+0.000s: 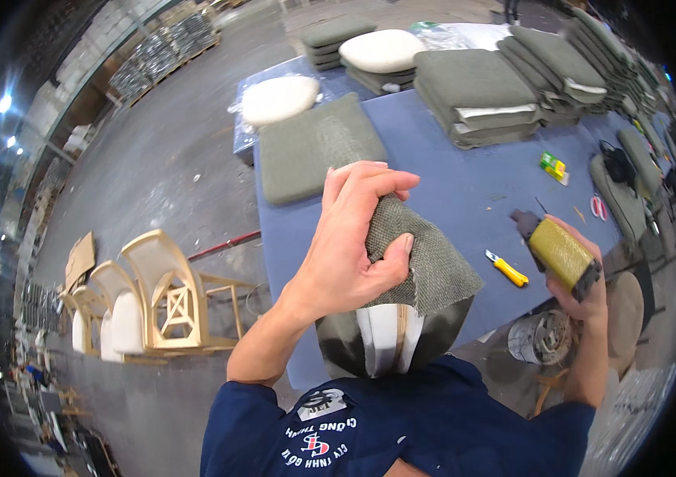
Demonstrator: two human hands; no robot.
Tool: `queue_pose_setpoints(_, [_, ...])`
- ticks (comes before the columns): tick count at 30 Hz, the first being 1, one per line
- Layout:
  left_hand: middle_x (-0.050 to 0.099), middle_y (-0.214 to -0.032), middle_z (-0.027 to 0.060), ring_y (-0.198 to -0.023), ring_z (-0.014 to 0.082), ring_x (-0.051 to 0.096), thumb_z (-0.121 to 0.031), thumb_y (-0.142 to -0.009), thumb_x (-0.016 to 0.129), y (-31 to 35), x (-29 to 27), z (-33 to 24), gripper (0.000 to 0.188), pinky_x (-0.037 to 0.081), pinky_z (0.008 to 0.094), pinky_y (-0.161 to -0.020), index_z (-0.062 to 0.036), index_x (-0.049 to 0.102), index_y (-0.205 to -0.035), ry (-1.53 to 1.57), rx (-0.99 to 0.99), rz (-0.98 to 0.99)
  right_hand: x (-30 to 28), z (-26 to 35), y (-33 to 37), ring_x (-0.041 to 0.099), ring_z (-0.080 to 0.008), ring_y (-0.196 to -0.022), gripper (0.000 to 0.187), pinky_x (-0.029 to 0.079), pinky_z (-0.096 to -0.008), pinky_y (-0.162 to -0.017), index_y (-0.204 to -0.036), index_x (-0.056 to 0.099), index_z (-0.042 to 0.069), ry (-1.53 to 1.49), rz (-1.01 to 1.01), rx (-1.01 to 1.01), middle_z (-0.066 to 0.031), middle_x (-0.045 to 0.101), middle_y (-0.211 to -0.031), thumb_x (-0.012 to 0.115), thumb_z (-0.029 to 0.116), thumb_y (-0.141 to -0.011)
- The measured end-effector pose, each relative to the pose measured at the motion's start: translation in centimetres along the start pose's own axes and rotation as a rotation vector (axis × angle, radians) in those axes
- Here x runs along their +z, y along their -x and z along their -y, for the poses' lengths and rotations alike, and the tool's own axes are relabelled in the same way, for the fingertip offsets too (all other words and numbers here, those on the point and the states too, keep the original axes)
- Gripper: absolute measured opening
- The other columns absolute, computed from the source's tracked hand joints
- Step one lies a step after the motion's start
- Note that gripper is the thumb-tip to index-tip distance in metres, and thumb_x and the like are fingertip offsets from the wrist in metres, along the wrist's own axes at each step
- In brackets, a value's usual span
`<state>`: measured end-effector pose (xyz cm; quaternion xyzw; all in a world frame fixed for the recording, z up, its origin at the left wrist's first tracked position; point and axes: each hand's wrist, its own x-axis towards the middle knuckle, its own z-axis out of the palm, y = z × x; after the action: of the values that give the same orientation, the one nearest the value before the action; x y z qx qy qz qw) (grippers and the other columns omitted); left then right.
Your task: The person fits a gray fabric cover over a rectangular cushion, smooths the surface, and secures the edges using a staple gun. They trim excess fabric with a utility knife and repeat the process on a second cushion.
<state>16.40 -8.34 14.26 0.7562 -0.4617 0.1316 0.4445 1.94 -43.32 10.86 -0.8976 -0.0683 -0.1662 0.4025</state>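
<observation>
Left hand [347,248] pinches coarse woven fabric [439,269]; right hand [590,305] grips blocky yellow tool [562,253]

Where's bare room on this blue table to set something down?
Widest bare patch of table: between flat cushion, nearest stack, box and cutter, bar small scraps. Crowded: the far edge, with stacks and white pads; also the right end, with more cushions.
</observation>
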Motion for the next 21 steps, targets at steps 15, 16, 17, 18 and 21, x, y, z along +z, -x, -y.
queue_pose_setpoints(15, [0.068, -0.115, 0.0138, -0.136, 0.039, 0.05, -0.036, -0.088, 0.058, -1.6, 3.3, -1.5, 0.055, 0.021, 0.0601, -0.124, 0.0006, 0.062, -0.129, 0.024, -0.184, -0.14, 3.8, -44.2, 10.4, 0.058, -0.0489, -0.125, 0.091, 0.051, -0.0528, -0.105, -0.164, 0.031, 0.008, 0.518, -0.105, 0.68, -0.029, 0.054, -0.139, 0.066, 0.002, -0.081])
queue_pose_setpoints(16, [0.069, -0.114, 0.0143, -0.136, 0.0393, 0.051, -0.037, -0.089, 0.057, -2.0, 3.7, -1.8, 0.055, 0.022, 0.0602, -0.123, 0.0012, 0.062, -0.129, 0.01, -0.191, -0.14, 4.2, -45.2, 10.3, 0.058, -0.0489, -0.125, 0.09, 0.051, -0.0532, -0.104, -0.164, 0.03, 0.008, 0.518, -0.126, 0.662, -0.0291, 0.053, -0.141, 0.065, 0.001, -0.082])
queue_pose_setpoints(17, [0.069, -0.114, 0.0148, -0.135, 0.0396, 0.051, -0.038, -0.09, 0.057, -2.1, 3.8, -2.0, 0.055, 0.023, 0.0601, -0.123, 0.0014, 0.062, -0.128, 0.004, -0.208, -0.15, 5.0, -45.0, 9.5, 0.058, -0.0491, -0.125, 0.088, 0.051, -0.0545, -0.103, -0.164, 0.031, 0.008, 0.509, -0.123, 0.637, -0.0296, 0.053, -0.142, 0.064, 0.0, -0.083])
queue_pose_setpoints(18, [0.069, -0.114, 0.0152, -0.135, 0.0398, 0.052, -0.039, -0.09, 0.057, -2.2, 3.8, -2.1, 0.055, 0.025, 0.0599, -0.123, 0.0015, 0.062, -0.127, 0.0, -0.225, -0.16, 5.6, -44.9, 8.8, 0.059, -0.0503, -0.122, 0.087, 0.051, -0.0546, -0.103, -0.163, 0.033, 0.008, 0.513, -0.09, 0.651, -0.0296, 0.053, -0.142, 0.065, 0.0, -0.083])
queue_pose_setpoints(21, [0.069, -0.113, 0.0173, -0.135, 0.0413, 0.052, -0.041, -0.09, 0.058, -3.3, 4.1, -1.5, 0.053, 0.03, 0.0585, -0.121, 0.0004, 0.063, -0.122, 0.056, -0.264, -0.235, 5.4, -47.2, 9.5, 0.057, -0.0492, -0.12, 0.084, 0.052, -0.055, -0.102, -0.16, 0.039, 0.013, 0.609, -0.092, 0.659, -0.0277, 0.049, -0.146, 0.068, 0.0, -0.082])
